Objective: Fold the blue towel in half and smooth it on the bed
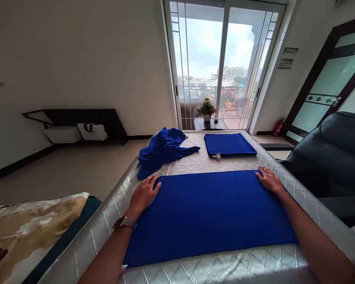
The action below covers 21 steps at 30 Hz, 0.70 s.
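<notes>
A blue cloth (213, 213) lies spread flat in a wide rectangle on the quilted mattress (239, 262). On its far left corner rests my left hand (144, 193), fingers stretched out, a watch on the wrist. My right hand (269, 179) lies flat with spread fingers at the far right corner. Beyond the cloth, a neatly folded blue cloth (230, 144) with a small white tag sits toward the right. To its left is a crumpled blue cloth (165, 148), one end pointing right.
A patterned blanket (41, 232) is at the lower left. The dark armchair (331, 154) stands close on the right. Past the mattress, a small black table (199, 125) holds a potted plant (207, 112) before the sliding glass door. A low black shelf (83, 118) holds a white bag.
</notes>
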### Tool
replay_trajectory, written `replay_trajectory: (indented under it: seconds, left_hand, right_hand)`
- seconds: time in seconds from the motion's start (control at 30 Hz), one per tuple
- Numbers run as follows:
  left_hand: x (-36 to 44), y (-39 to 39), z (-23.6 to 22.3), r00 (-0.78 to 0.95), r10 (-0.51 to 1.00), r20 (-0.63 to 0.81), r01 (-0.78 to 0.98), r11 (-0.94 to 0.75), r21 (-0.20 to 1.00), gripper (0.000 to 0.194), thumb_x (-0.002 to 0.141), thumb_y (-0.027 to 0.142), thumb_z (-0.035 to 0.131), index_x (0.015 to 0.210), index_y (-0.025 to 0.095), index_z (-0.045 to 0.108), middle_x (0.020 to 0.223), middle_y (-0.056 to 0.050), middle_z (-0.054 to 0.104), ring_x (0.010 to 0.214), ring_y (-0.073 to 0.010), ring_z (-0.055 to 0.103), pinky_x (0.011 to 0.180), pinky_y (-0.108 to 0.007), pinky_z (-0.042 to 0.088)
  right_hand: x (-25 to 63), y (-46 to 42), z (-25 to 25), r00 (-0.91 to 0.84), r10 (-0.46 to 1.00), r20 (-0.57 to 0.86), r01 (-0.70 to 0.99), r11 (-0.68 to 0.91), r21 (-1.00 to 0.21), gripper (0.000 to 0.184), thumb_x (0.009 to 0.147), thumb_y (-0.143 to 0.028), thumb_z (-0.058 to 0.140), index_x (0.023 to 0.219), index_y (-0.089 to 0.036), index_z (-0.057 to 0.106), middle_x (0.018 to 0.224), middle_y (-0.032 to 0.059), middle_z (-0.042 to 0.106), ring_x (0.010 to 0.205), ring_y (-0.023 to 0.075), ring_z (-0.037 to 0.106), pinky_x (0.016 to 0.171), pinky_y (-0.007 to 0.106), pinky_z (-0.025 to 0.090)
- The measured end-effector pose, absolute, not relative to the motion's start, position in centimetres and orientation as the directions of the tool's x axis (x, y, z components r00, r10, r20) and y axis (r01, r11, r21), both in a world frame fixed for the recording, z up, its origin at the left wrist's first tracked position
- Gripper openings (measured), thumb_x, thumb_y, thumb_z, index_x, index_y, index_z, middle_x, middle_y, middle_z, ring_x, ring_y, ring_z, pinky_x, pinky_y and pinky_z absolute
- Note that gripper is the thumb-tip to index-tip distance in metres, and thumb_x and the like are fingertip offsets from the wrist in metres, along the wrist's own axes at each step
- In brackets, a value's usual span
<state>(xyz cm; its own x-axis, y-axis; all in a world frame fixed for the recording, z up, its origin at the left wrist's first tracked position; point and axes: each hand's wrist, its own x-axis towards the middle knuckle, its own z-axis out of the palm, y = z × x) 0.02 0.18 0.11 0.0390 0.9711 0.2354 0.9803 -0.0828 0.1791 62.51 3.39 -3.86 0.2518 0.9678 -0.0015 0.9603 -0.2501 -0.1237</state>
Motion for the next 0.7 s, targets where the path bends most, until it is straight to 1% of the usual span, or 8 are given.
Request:
replay_trajectory:
  seconds: [0.27, 0.5, 0.6, 0.7]
  left_hand:
    - [-0.25, 0.42, -0.22, 0.023, 0.974, 0.223, 0.978, -0.069, 0.198, 0.06, 0.1, 0.055, 0.03, 0.144, 0.021, 0.054, 0.152, -0.01, 0.052, 0.142, -0.0287, 0.046, 0.12, -0.046, 0.034]
    - [0.23, 0.13, 0.08, 0.029, 0.971, 0.239, 0.983, -0.071, 0.17, 0.057, 0.101, 0.049, 0.032, 0.142, 0.018, 0.056, 0.151, -0.012, 0.054, 0.141, -0.0291, 0.047, 0.12, -0.045, 0.034]
    - [0.44, -0.04, 0.11, 0.025, 0.966, 0.258, 0.985, -0.068, 0.158, 0.055, 0.101, 0.047, 0.034, 0.142, 0.019, 0.057, 0.151, -0.012, 0.055, 0.141, -0.0288, 0.048, 0.121, -0.045, 0.033]
    - [0.61, -0.24, 0.2, 0.019, 0.972, 0.235, 0.989, -0.053, 0.14, 0.054, 0.102, 0.047, 0.034, 0.144, 0.021, 0.055, 0.154, -0.011, 0.053, 0.144, -0.0276, 0.045, 0.122, -0.045, 0.03]
  right_hand:
    - [62.54, 3.34, -3.74, 0.241, 0.97, -0.003, 0.963, -0.24, -0.123, 0.073, 0.102, -0.062, 0.017, 0.165, -0.025, 0.02, 0.171, 0.0033, 0.017, 0.157, 0.0268, 0.014, 0.126, 0.053, 0.014]
    - [62.29, 3.17, -3.53, 0.267, 0.964, -0.012, 0.956, -0.267, -0.122, 0.073, 0.101, -0.062, 0.017, 0.164, -0.025, 0.02, 0.171, 0.004, 0.017, 0.157, 0.0273, 0.012, 0.126, 0.054, 0.012]
    - [61.95, 3.03, -3.29, 0.286, 0.958, -0.018, 0.952, -0.287, -0.106, 0.073, 0.101, -0.062, 0.017, 0.165, -0.026, 0.02, 0.171, 0.0036, 0.016, 0.157, 0.0276, 0.011, 0.126, 0.054, 0.01]
    - [61.75, 2.81, -2.96, 0.298, 0.954, -0.026, 0.949, -0.299, -0.095, 0.072, 0.101, -0.061, 0.017, 0.165, -0.026, 0.019, 0.171, 0.0034, 0.015, 0.157, 0.0286, 0.011, 0.126, 0.055, 0.009]
